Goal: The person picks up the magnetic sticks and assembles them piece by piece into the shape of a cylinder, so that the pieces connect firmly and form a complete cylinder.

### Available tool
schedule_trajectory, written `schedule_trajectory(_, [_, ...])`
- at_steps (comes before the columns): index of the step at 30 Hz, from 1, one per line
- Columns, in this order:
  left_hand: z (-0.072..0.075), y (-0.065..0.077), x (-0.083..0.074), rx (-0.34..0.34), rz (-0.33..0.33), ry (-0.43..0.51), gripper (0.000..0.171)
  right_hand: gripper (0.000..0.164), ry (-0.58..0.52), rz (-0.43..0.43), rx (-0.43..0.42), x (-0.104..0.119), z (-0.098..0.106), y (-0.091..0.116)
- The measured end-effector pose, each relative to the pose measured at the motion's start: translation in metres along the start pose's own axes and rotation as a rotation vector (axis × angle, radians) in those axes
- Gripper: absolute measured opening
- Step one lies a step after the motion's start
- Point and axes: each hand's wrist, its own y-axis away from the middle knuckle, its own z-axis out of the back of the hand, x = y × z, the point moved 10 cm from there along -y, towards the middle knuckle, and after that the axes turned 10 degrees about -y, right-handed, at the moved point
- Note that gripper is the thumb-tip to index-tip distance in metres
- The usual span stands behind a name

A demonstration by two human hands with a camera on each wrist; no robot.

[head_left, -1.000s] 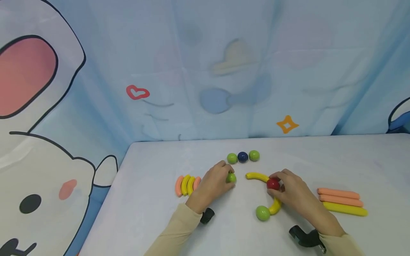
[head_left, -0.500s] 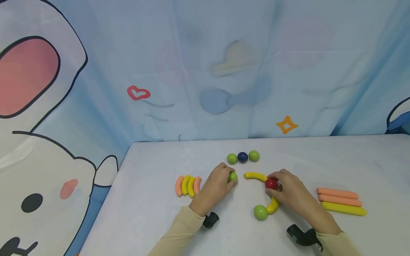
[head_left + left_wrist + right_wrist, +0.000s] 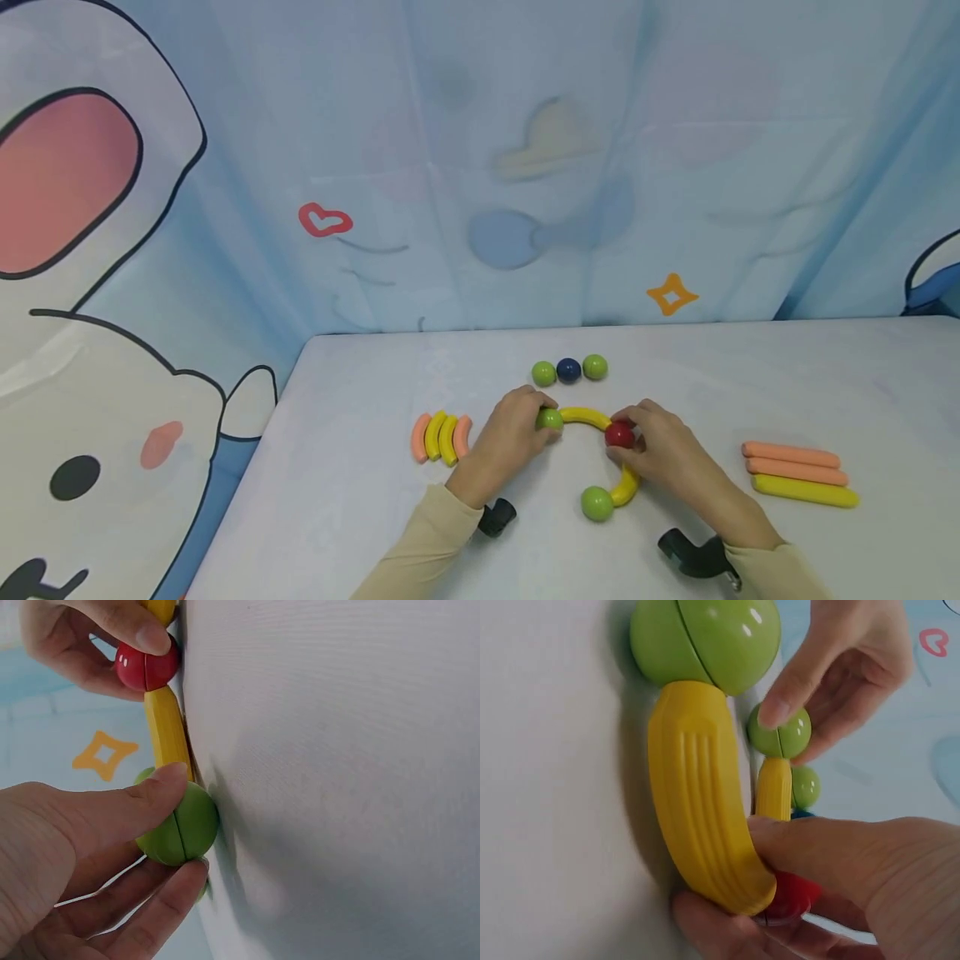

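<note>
Left grip (image 3: 510, 430) pinches a green ball (image 3: 551, 419), newly touching a yellow stick (image 3: 586, 414).

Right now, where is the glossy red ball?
In the head view, the glossy red ball is right of centre, held by the right hand, between two curved yellow pieces.

1. Green balls (image 3: 597, 504): I count four.
2. Blue ball (image 3: 568, 370): one.
3. Red ball (image 3: 619, 436): one.
4. Yellow curved pieces (image 3: 585, 415): four on my feed.
5. Orange curved pieces (image 3: 419, 437): two.
6. Orange sticks (image 3: 797, 472): two.
7. Yellow stick (image 3: 804, 491): one.
8. Hands (image 3: 502, 437): two.
9. Black devices (image 3: 697, 555) at the wrists: two.
</note>
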Motion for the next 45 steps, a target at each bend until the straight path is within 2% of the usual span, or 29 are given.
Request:
schedule_trajectory(15, [0.000, -0.001, 0.001, 0.031, 0.030, 0.008, 0.032, 0.043, -0.018, 0.016, -0.011, 0.003, -0.003, 0.002])
schedule_trajectory(19, [0.002, 0.001, 0.003, 0.029, 0.049, -0.007, 0.033, 0.044, -0.002, 0.014, -0.016, 0.003, -0.003, -0.002])
schedule_trajectory(22, [0.001, 0.004, 0.006, 0.028, 0.064, -0.030, 0.039, 0.042, -0.005, 0.045, -0.015, 0.006, -0.005, -0.006])
schedule_trajectory(25, [0.003, 0.012, 0.011, 0.006, 0.084, -0.062, 0.048, 0.038, -0.007, 0.082, -0.012, 0.010, -0.007, -0.010])
schedule_trajectory(28, [0.011, 0.024, 0.017, -0.052, 0.105, -0.106, 0.053, 0.034, 0.008, 0.076, -0.021, 0.010, -0.007, -0.012])
schedule_trajectory(31, [0.022, 0.039, 0.026, -0.110, 0.141, -0.152, 0.050, 0.030, 0.019, 0.039, -0.039, 0.007, -0.005, -0.012])
schedule_trajectory(36, [0.036, 0.057, 0.045, -0.163, 0.214, -0.194, 0.039, 0.028, 0.039, -0.011, -0.066, 0.002, -0.001, -0.012])
schedule_trajectory(42, [0.043, 0.065, 0.052, -0.215, 0.189, -0.197, 0.030, 0.032, 0.040, -0.029, -0.059, -0.003, 0.000, -0.011])
schedule_trajectory(45, [0.040, 0.066, 0.053, -0.188, 0.177, -0.163, 0.030, 0.042, 0.038, -0.034, -0.028, -0.004, -0.002, -0.010])
